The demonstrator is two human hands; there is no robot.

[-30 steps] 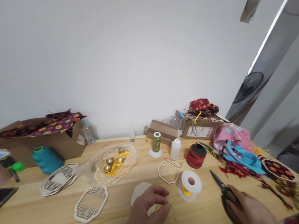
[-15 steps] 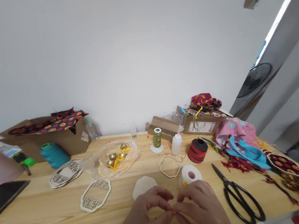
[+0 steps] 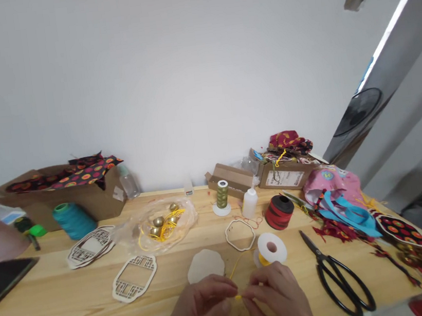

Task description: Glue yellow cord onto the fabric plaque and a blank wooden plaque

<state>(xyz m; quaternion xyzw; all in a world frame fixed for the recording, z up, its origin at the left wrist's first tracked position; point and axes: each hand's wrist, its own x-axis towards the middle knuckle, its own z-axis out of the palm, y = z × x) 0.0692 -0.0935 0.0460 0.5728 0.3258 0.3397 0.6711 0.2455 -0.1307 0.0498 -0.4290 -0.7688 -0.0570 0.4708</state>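
Observation:
My left hand (image 3: 204, 312) and my right hand (image 3: 278, 299) meet near the table's front edge, fingertips pinched on a thin yellow cord (image 3: 238, 297). A small yellow bit of it shows between them. The cord runs up behind the fingers toward a white spool (image 3: 272, 246) with yellow windings, just beyond my right hand. A pale, blank plaque with a scalloped edge (image 3: 205, 265) lies beyond my left hand. Farther back is a thin wooden outline frame (image 3: 240, 235). Black-handled scissors (image 3: 339, 276) rest to the right of my right hand.
At left lie a cut-out lattice frame (image 3: 135, 278), a stack of frames (image 3: 90, 248) and a phone (image 3: 5, 281). A plastic bag with brass bells (image 3: 159, 222), a green thread spool (image 3: 222, 194), a white bottle (image 3: 250, 203) and a red cord spool (image 3: 279, 212) stand behind.
My hands have shifted slightly left and down, and the fingertips have drawn a little apart. More of the yellow cord now shows between and above them.

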